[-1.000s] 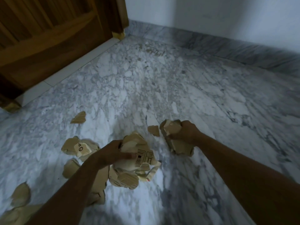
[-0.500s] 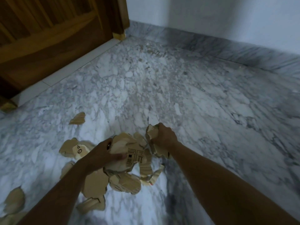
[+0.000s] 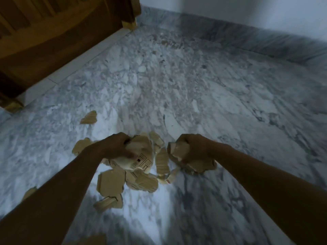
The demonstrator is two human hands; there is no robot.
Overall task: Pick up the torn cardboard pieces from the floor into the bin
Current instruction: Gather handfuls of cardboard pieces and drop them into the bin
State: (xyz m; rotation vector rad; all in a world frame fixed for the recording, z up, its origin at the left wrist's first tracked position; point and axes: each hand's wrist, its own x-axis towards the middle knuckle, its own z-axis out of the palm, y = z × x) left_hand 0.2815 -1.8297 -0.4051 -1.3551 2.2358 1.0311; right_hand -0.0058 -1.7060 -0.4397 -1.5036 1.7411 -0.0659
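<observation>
one head-worn view looks forward and steeply down along both forearms, close over the marble floor (image 3: 221,103). the fingers (image 3: 123,137) of the left hand (image 3: 113,147) and right hand (image 3: 194,147), curled round cardboard pieces (image 3: 141,147), sit lower centre; beyond the fingers lie a wooden door (image 3: 53,41), upper left, and a wall (image 3: 247,9).

Tan torn cardboard pieces (image 3: 113,181) heaped on the floor; 1 stray piece (image 3: 89,117) apart, farther out.
</observation>
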